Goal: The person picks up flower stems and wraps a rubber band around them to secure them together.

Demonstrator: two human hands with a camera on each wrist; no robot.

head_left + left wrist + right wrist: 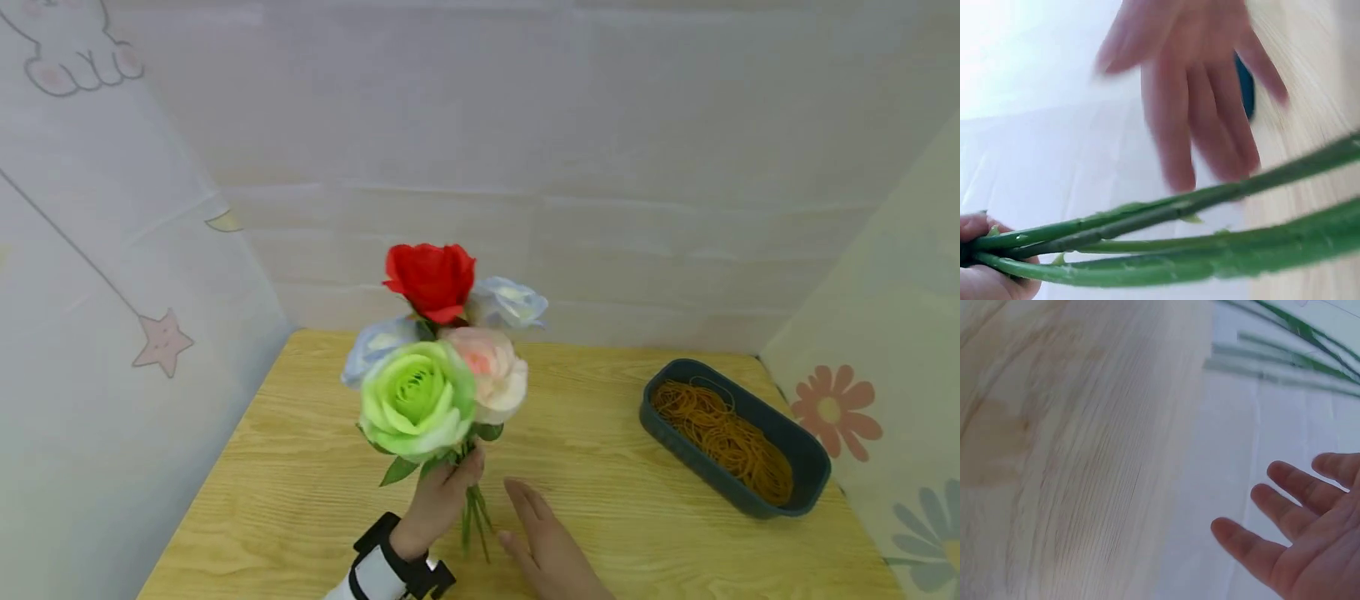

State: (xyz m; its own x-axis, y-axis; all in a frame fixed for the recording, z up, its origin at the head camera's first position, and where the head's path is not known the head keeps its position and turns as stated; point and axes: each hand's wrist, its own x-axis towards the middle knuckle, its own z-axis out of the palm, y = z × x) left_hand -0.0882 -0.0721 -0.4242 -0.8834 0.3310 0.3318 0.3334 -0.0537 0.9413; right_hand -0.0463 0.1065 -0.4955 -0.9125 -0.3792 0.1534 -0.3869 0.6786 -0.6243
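My left hand [444, 498] grips a bunch of artificial flowers by the stems [1166, 240], just under the blooms. The bunch has a red flower [432, 282], a green flower [417, 400], a pink flower [491, 373] and two pale blue ones, one on each side. Below the grip, the bare stem ends spread apart and point down toward the table. Close to the right of these stems is my right hand [551, 546], its fingers extended and holding nothing. In the right wrist view its palm and spread fingers [1297, 515] show below the stems.
A dark blue-grey oblong container [667, 446] stands on the right of the wooden table [300, 467], with a heap of yellow-brown rubber bands [720, 433] inside. Pale printed cloth walls [525, 167] enclose the table at the back and both sides.
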